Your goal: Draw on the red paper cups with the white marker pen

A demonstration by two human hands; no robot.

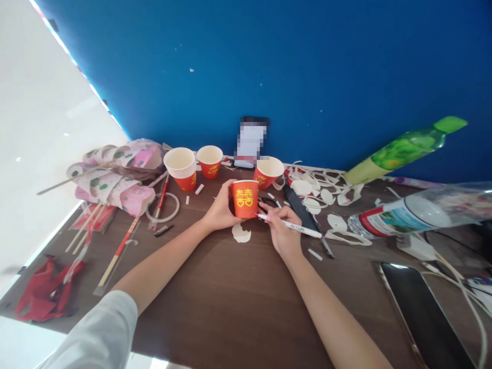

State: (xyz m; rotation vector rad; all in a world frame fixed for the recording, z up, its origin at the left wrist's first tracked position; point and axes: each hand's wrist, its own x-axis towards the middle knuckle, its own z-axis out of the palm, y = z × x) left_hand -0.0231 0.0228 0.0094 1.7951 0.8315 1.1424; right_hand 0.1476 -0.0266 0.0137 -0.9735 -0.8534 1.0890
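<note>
A red paper cup [245, 200] with a yellow double-happiness character stands upright in the grip of my left hand [223, 210], whose fingers wrap round its left side. My right hand [285, 230] pinches a white marker [302, 228] with a pink tip. That tip is at the cup's lower right side; whether it touches the surface I cannot tell. Beneath the cup lies a round white paper scrap [241, 233]. Just behind it stands another red paper cup [269, 172], tilted a little.
A cup stack [180, 166] and a single cup [210, 162] stand at the back left. Wrapped pink paper [115, 179] and chopsticks [119, 251] lie left. Paper scraps [307, 189], a green-capped bottle [400, 151], a clear bottle [403, 215] and a phone [423, 318] occupy the right.
</note>
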